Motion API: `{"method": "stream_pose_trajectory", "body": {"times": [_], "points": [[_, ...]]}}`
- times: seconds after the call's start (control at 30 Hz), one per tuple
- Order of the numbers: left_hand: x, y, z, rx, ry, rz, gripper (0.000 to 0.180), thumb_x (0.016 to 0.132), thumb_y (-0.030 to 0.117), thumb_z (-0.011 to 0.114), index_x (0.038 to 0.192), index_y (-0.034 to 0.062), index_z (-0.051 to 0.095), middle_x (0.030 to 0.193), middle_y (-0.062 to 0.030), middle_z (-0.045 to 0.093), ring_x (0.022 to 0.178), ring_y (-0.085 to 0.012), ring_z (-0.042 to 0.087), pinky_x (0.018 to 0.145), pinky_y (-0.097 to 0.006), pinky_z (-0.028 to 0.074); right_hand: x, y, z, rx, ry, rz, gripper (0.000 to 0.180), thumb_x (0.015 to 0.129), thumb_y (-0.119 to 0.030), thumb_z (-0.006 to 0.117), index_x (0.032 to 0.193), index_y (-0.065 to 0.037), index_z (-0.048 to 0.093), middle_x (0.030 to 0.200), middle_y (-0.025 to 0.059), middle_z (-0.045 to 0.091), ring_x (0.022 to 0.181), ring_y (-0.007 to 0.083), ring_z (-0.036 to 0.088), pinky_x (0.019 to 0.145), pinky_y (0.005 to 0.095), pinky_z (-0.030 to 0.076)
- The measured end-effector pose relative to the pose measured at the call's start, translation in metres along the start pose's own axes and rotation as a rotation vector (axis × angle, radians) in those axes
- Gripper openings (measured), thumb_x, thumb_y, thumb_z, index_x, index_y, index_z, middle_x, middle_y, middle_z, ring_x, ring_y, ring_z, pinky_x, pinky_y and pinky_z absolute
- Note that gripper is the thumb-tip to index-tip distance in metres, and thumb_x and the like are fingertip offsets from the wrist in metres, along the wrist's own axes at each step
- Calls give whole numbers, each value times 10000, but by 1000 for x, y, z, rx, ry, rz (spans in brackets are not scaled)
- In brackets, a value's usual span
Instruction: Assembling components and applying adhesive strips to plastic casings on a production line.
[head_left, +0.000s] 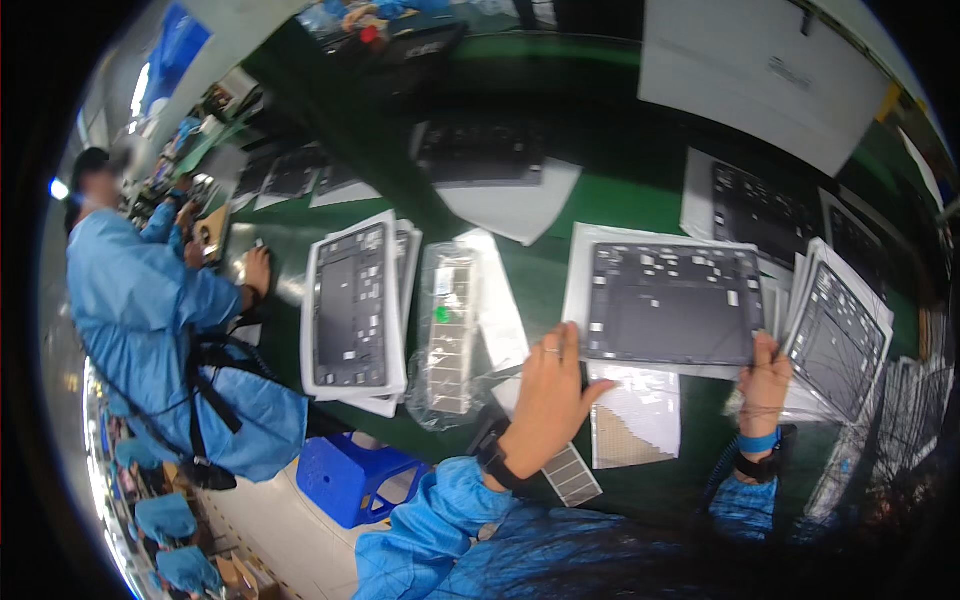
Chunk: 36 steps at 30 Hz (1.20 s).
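A dark tablet-shaped panel (675, 312) dotted with small pale pieces lies on a white sheet (577, 270) in front of me. At its lower left corner my left hand (545, 400) reaches up with fingers stretched and thumb apart, its fingertips touching the sheet's edge beside the panel. My right hand (765, 385) is closed at the panel's lower right corner. Below the panel, between my hands, is a sheet of small tan stickers (632, 425), partly used up. A strip of grey rectangular labels (572, 475) pokes out beneath my left wrist.
Stacked panels on white sheets stand at left (350, 310) and right (838, 335). A clear plastic bag of label strips (447, 335) lies left of my hand. More panels lie farther back. A co-worker in blue (170, 300) stands left, by a blue stool (355, 480).
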<state>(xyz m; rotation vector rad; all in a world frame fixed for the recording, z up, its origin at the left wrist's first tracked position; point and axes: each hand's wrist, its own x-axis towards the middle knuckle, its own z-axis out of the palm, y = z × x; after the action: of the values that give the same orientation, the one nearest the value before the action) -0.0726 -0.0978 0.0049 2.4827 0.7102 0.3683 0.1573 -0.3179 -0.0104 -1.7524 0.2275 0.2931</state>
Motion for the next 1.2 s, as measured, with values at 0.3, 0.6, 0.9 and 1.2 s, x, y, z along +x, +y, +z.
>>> {"method": "stream_pose_trajectory", "body": {"times": [0.3, 0.6, 0.9, 1.2], "points": [[2, -7, -6, -177, 29, -75, 608, 856, 172, 868, 1403, 32, 641, 1264, -184, 599, 1100, -386, 618, 949, -439, 523, -54, -1, 16, -611, -9, -735, 373, 1079, -185, 649, 1293, 116, 595, 1106, 156, 545, 1005, 239, 550, 876, 329, 463], [-49, 4, -2, -177, -179, 142, 828, 781, 315, 902, 1478, 19, 567, 1552, -153, 467, 1315, -382, 509, 1097, -520, 421, -106, 8, 43, -279, -552, -333, 215, 1084, -135, 592, 1209, -5, 709, 1264, 111, 627, 1112, 192, 646, 968, 286, 492], [-67, 12, 12, -44, -215, 115, 825, 842, 457, 843, 1520, 95, 544, 1587, -137, 459, 1433, -387, 449, 1200, -602, 322, -116, 31, 24, -216, -650, -415, 272, 890, -4, 843, 1117, 27, 698, 1112, 148, 729, 952, 216, 760, 836, 307, 618], [-65, 13, 6, 14, -259, 125, 730, 884, 487, 786, 1495, 139, 590, 1598, -111, 455, 1444, -325, 464, 1187, -613, 318, -120, 14, 37, -512, -798, -572, 264, 858, -143, 867, 1091, -64, 768, 1053, 91, 754, 905, 298, 766, 756, 330, 636]]}}
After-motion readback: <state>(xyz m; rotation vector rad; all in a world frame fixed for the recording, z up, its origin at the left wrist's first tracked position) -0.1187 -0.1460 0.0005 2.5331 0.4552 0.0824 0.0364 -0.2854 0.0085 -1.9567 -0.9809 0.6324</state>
